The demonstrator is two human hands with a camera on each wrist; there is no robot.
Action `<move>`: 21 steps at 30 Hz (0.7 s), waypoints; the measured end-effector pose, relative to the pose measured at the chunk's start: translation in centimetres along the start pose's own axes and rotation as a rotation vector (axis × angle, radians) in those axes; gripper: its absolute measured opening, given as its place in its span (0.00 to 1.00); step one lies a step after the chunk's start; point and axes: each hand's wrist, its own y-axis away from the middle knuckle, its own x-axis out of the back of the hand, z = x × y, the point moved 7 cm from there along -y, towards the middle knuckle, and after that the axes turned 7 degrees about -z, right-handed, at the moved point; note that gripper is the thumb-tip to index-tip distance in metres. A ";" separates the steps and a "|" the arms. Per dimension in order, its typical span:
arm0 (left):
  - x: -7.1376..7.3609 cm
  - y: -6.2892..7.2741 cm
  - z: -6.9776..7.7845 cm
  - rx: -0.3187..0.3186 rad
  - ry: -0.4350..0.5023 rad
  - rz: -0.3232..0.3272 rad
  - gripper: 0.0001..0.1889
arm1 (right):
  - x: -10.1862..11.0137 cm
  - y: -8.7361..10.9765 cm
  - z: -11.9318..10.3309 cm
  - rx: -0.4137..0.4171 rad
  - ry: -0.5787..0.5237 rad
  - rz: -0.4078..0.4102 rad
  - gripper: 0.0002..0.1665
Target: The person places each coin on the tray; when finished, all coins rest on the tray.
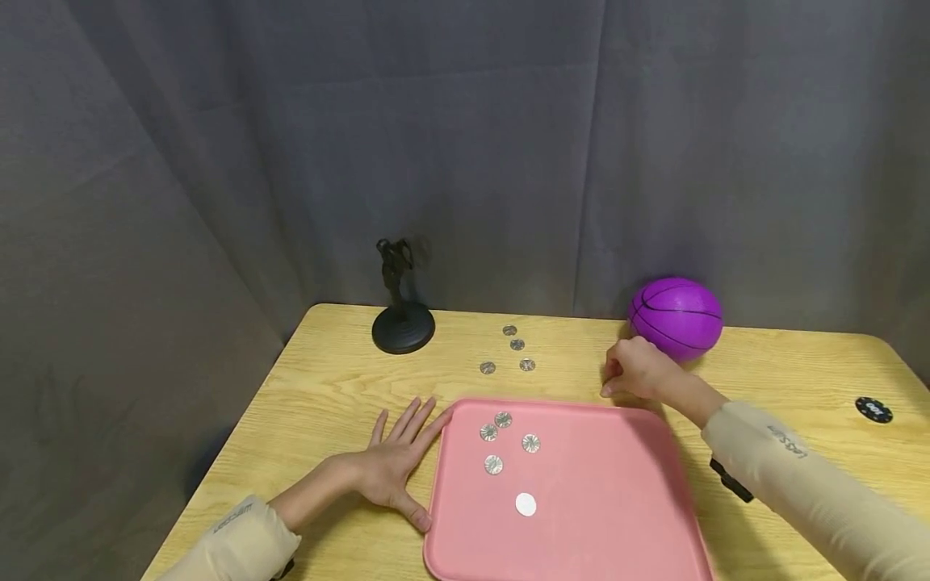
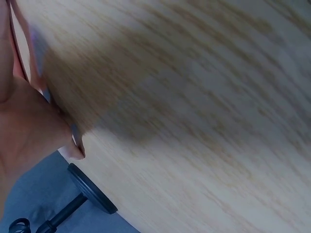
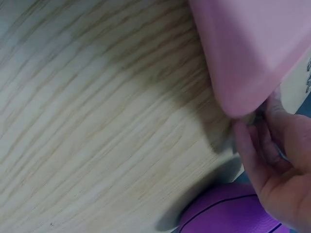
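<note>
My left hand (image 1: pixel 392 470) lies with its fingers spread beside the left edge of a pink tray (image 1: pixel 603 484), index finger and thumb at the rim. Silver coins (image 1: pixel 531 443) lie in the tray's left part, above a plain white disc (image 1: pixel 526 504). Just past the tray's far right corner, my right hand (image 1: pixel 639 369) bends its fingers down toward the table, near a purple basketball (image 1: pixel 677 319). In the right wrist view, that hand's fingertips come together by the tray's corner (image 3: pixel 238 104); whether anything is between them is hidden.
More silver coins (image 1: pixel 517 344) lie on the wooden table (image 1: pixel 327 387) beyond the tray. At the back left stands a black stand (image 1: pixel 403 327) with a round base. A black poker chip (image 1: pixel 873 410) lies far right. Grey curtain (image 1: pixel 450 161) hangs behind the table.
</note>
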 end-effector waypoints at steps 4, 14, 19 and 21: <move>-0.1 0.7 -0.2 0.009 0.003 -0.010 0.73 | -1.0 0.0 -0.1 -0.053 -0.004 -0.043 0.15; 0.6 1.4 -0.7 0.013 -0.005 0.019 0.74 | -0.8 -0.2 0.3 -0.220 0.080 -0.002 0.21; 0.6 1.4 -1.1 0.032 -0.018 0.022 0.73 | -1.0 -0.1 -0.4 -0.285 0.064 0.044 0.18; 0.5 1.5 -1.1 0.032 -0.011 0.023 0.73 | -1.2 -0.1 -0.8 -0.284 0.062 0.063 0.17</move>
